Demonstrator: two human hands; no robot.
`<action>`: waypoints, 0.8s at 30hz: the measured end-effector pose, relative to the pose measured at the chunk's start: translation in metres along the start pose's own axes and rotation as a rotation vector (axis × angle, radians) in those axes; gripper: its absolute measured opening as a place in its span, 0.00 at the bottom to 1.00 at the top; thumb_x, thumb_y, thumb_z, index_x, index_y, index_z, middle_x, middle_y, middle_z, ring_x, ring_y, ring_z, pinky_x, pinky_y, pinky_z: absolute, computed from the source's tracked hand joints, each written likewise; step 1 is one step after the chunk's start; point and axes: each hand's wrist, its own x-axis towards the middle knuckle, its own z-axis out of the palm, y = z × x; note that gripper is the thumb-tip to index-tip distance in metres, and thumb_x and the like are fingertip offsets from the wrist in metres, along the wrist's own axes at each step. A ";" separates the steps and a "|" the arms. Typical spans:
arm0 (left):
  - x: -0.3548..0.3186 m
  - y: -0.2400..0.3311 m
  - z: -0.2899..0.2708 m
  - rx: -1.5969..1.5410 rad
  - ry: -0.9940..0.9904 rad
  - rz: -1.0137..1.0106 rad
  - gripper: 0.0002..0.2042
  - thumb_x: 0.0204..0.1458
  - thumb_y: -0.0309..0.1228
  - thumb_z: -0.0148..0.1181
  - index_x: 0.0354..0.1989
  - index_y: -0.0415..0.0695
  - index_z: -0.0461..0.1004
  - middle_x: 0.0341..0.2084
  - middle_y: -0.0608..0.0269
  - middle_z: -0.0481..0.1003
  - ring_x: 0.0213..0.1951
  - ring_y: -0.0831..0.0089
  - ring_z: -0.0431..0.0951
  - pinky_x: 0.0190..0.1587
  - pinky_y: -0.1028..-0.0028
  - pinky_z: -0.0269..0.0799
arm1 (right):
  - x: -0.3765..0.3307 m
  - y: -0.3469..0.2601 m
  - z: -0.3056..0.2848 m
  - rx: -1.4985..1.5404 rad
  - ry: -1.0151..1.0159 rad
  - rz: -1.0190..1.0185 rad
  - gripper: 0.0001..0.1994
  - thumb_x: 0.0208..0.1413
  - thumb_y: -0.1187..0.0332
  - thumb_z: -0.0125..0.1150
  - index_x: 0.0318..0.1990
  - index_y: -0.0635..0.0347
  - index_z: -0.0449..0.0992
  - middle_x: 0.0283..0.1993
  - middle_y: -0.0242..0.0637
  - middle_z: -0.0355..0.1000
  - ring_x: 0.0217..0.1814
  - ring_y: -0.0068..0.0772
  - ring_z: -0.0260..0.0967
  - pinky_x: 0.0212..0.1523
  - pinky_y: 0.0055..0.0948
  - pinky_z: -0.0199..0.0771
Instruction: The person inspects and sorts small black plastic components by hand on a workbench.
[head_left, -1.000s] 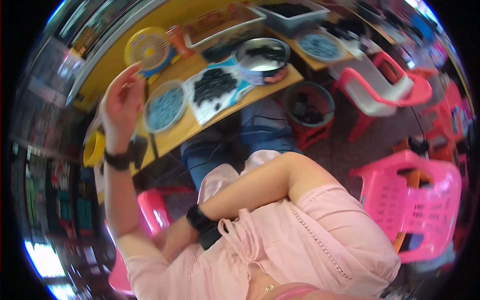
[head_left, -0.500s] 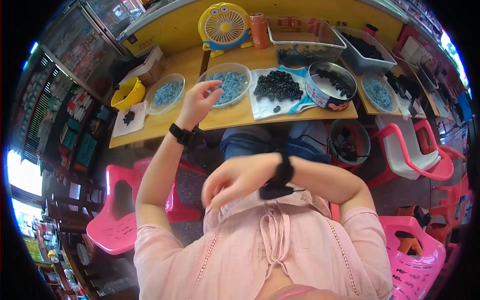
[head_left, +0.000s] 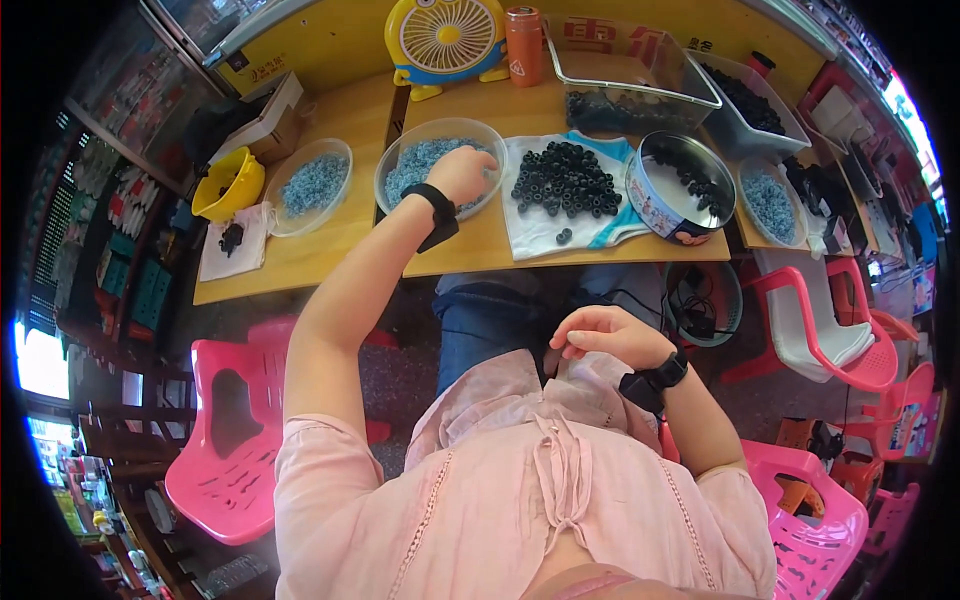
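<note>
My left hand (head_left: pixel 465 176) reaches over the right side of a round clear bowl (head_left: pixel 384 182) of small pale-blue pieces (head_left: pixel 425 162). Its fingers bend downward and together at the contents; whatever is between them is hidden. Over my lap, my right hand (head_left: pixel 618 335) hovers with loosely bent fingers and shows nothing in its grasp. Right of the bowl, a heap of black ring-shaped pieces (head_left: pixel 565 180) lies on a white and blue cloth (head_left: pixel 525 232), with one loose piece (head_left: pixel 564 236) near its front. A round tin (head_left: pixel 662 205) beside it holds more black pieces.
A second bowl of blue pieces (head_left: pixel 315 183) and a yellow basket (head_left: pixel 228 190) stand to the left. Behind are a yellow fan (head_left: pixel 445 38), an orange bottle (head_left: pixel 523 48) and a clear bin (head_left: pixel 640 70). Pink chairs (head_left: pixel 225 460) flank me; a bucket (head_left: pixel 735 315) stands under the table.
My left hand has come down from above the bowl to its contents. My right hand has swung from in front of my chest to over my lap, farther right.
</note>
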 end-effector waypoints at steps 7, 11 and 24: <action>0.010 0.001 0.000 0.048 -0.248 -0.053 0.10 0.44 0.25 0.59 0.35 0.41 0.81 0.31 0.47 0.79 0.37 0.52 0.79 0.43 0.63 0.74 | 0.013 0.005 -0.012 0.081 0.137 0.023 0.11 0.63 0.64 0.58 0.47 0.61 0.75 0.44 0.33 0.76 0.41 0.20 0.72 0.45 0.23 0.74; -0.004 -0.005 -0.006 -0.086 -0.169 -0.074 0.09 0.45 0.26 0.61 0.35 0.40 0.80 0.31 0.49 0.79 0.37 0.53 0.79 0.42 0.63 0.74 | 0.024 0.002 -0.012 0.071 0.151 -0.024 0.11 0.63 0.64 0.58 0.47 0.60 0.75 0.43 0.33 0.76 0.40 0.20 0.72 0.43 0.22 0.74; 0.010 0.003 -0.040 -0.081 -0.315 -0.006 0.11 0.46 0.28 0.63 0.39 0.41 0.80 0.35 0.53 0.80 0.40 0.57 0.78 0.43 0.64 0.74 | 0.027 0.018 -0.013 0.088 0.198 0.025 0.11 0.63 0.64 0.57 0.46 0.62 0.75 0.43 0.35 0.76 0.40 0.21 0.72 0.44 0.23 0.74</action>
